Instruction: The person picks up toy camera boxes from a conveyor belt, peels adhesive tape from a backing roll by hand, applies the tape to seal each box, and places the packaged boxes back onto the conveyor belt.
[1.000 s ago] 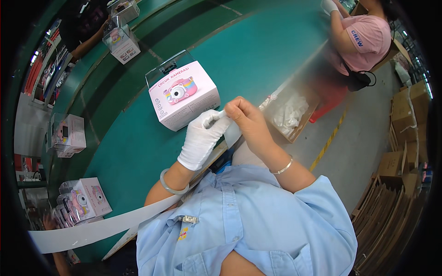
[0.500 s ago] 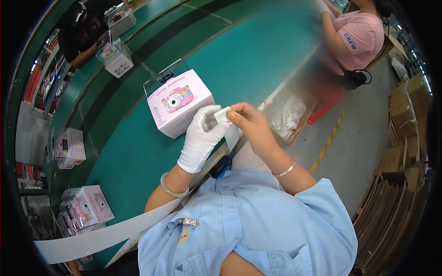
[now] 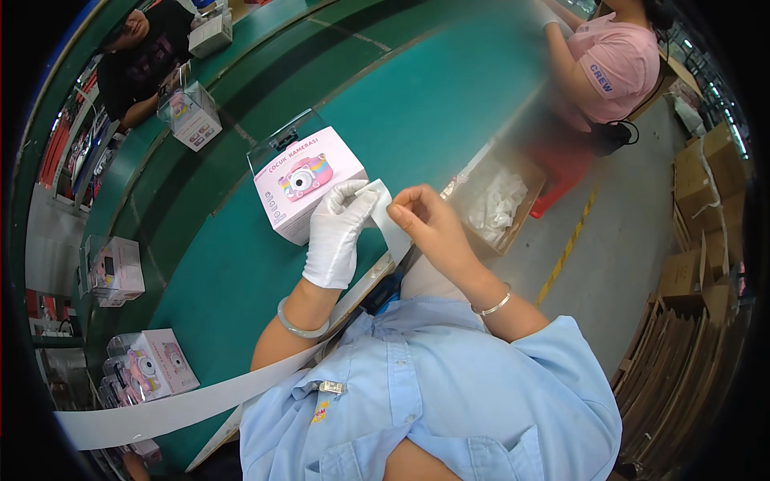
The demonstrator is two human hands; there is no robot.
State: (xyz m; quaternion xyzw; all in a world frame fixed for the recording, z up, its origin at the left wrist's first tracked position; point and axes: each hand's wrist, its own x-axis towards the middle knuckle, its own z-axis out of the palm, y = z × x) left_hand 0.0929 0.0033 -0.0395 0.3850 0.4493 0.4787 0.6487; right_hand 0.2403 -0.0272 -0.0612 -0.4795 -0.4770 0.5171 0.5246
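My left hand (image 3: 333,240), in a white glove, pinches the free end of a long white paper strip (image 3: 385,216). The strip hangs down at the table edge, and a long length of white strip also stretches past my left forearm to the lower left. My bare right hand (image 3: 433,228) is just right of the strip's end, thumb and forefinger pressed together. Whatever is in that pinch is too small to make out. Right behind my left glove stands a pink and white boxed toy camera (image 3: 309,172), its clear plastic top tilted up at the back.
More boxed toy cameras stand on the green table (image 3: 233,272): a box (image 3: 120,268) at left, a group (image 3: 164,361) nearer me, others at far left. An open carton (image 3: 497,200) holds crumpled white strips. Two people work across and beside me. Flattened cardboard (image 3: 674,385) stacks at right.
My hands have come apart; the right has drawn slightly right off the strip's end. My left hand keeps the strip and has shifted a little left. The view has tilted slightly.
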